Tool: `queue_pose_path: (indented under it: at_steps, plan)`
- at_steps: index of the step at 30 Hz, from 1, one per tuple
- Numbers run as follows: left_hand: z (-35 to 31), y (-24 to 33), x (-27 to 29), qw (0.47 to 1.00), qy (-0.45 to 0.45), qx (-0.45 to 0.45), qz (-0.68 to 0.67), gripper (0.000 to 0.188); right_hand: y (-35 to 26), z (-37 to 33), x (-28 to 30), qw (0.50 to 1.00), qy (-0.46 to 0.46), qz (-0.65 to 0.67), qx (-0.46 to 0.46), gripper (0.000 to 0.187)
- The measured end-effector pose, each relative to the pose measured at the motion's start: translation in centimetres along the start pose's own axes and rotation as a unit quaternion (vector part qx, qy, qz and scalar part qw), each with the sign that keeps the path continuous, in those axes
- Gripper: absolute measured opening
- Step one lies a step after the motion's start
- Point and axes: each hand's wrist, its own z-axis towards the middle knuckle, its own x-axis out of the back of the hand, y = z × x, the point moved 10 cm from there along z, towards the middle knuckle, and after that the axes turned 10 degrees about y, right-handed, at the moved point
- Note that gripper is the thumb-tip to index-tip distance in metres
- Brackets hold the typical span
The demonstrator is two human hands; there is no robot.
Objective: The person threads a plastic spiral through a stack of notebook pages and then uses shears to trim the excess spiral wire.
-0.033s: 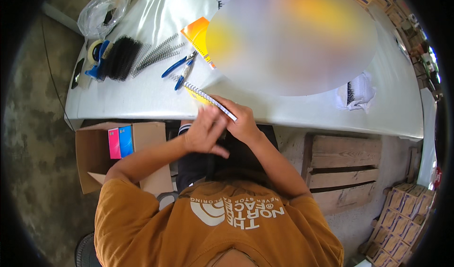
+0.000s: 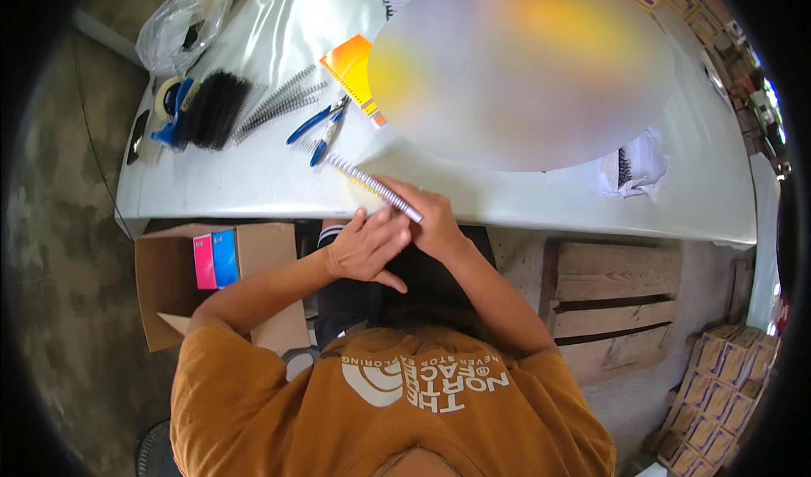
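Both hands meet at the near edge of the white table (image 2: 253, 190). A yellow-covered notebook (image 2: 361, 183) with a wire spiral binding (image 2: 372, 185) lies slanted at that edge. My right hand (image 2: 438, 222) grips the near end of the spiral. My left hand (image 2: 367, 247) rests against it from the left, fingertips on the same end of the wire. Blue-handled pliers (image 2: 319, 126) lie on the table just beyond the notebook.
An orange notebook (image 2: 348, 67), loose wire spirals (image 2: 279, 101), black binding combs (image 2: 211, 109), a tape roll (image 2: 167, 97) and a plastic bag (image 2: 186, 21) lie at the far left. A cardboard box (image 2: 262, 257) stands below left, a wooden pallet (image 2: 617, 299) below right.
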Motion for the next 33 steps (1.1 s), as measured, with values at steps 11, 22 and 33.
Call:
queue_pose_path:
  at_steps: [11, 22, 33]
  plan:
    - [7.4, -3.7, 2.1, 0.979, -0.075, 0.165, 0.09, 0.054, 2.2, 0.4, -0.1, 0.998, -0.024, 0.034, -0.038, 0.027]
    - [11.3, -5.8, 2.1, 0.961, -0.139, 0.238, -0.037, 0.027, 2.8, 1.1, 0.2, 0.993, 0.021, 0.068, -0.092, 0.024]
    - [14.7, -5.5, 3.4, 0.963, -0.175, 0.203, 0.011, 0.029, -0.8, 0.8, 1.1, 0.993, -0.026, 0.041, -0.108, 0.025]
